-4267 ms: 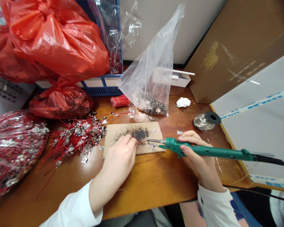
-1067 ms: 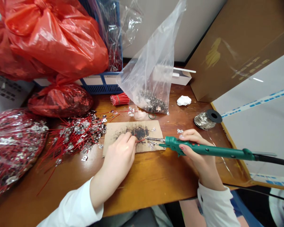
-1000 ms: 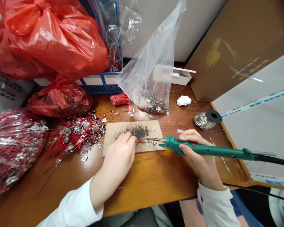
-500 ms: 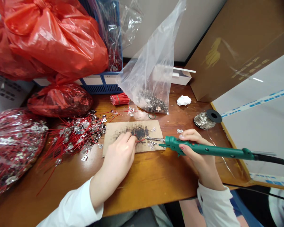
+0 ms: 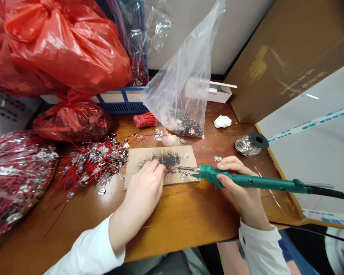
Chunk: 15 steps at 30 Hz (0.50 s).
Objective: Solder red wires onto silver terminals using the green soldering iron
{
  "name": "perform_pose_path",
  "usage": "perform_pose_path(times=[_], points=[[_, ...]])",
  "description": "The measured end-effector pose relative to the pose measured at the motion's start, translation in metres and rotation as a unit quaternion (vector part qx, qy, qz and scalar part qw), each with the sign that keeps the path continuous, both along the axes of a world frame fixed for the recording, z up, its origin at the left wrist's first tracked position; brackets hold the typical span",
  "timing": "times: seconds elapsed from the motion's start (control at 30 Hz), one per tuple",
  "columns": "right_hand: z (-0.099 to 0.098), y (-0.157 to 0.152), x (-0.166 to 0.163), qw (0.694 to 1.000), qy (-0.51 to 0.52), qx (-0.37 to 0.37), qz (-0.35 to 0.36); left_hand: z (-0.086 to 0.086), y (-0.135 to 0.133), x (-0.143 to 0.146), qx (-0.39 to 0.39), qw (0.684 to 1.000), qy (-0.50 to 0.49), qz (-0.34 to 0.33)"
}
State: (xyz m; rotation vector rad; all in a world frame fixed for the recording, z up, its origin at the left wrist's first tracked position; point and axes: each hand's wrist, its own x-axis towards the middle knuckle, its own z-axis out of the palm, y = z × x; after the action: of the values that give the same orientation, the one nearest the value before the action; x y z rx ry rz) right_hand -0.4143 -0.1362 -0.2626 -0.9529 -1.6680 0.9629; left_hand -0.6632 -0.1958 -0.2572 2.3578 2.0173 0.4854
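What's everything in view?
Red bags: several, red, upper left
Parts bag: one, clear, left
Crate: one, blue, upper left
Wired tabs: many, red and silver, left
Wire bundle: one, red, before crate
Standing bag: one, translucent, back
Box: one, white, behind standing bag
Lump: one, white, back right
Spool: one, silver, right
Carton: one, brown, upper right
Desk: one, brown, beneath
Cardboard: one, smudged tan, centre
Ring: one, green, behind cardboard
Soldering iron: one, green, centre right
Held wire: one, red, over cardboard
Left fingers: one set, bare, on held wire
Right fingers: one set, bare, on soldering iron
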Motion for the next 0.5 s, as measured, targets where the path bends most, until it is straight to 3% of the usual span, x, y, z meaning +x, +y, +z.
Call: perform_pose_path(times=[0.5], points=[[-0.0003, 0.0000, -0.0014, 1.000, 0.005, 0.001, -0.003, 0.0000, -0.0017, 0.0010, -0.009, 1.000, 0.004, 0.003]])
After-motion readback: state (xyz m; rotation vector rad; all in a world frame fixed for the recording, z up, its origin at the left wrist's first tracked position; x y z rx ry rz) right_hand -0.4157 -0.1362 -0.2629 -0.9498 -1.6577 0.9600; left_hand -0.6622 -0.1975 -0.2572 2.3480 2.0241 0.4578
